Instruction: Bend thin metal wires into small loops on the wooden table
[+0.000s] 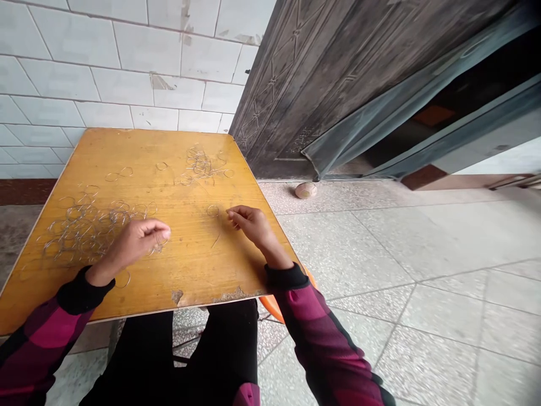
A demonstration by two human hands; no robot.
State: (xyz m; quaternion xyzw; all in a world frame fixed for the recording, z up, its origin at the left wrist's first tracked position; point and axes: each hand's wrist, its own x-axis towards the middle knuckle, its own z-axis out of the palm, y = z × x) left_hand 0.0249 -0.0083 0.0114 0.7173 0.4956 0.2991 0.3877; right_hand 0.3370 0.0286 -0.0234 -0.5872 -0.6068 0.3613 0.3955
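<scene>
My left hand (137, 241) is above the right edge of a pile of thin metal wire loops (80, 225). Its thumb and fingers are pressed together, and whatever may lie between them is hidden. Toward the table's right side, my right hand (250, 224) has thumb and index finger closed in a pinch. A single wire with a round loop and long tail (213, 210) shows just left of these fingertips; whether they grip it I cannot tell. A smaller heap of wire loops (200, 163) lies farther back.
The yellow wooden table (177, 276) has a chipped front edge and meets a white tiled wall (143, 48). A few loose wire rings (162, 166) lie near its back. Beyond the right edge are a dark carved door (291, 101), a roundish object (306, 190) on the floor and something orange (273, 307).
</scene>
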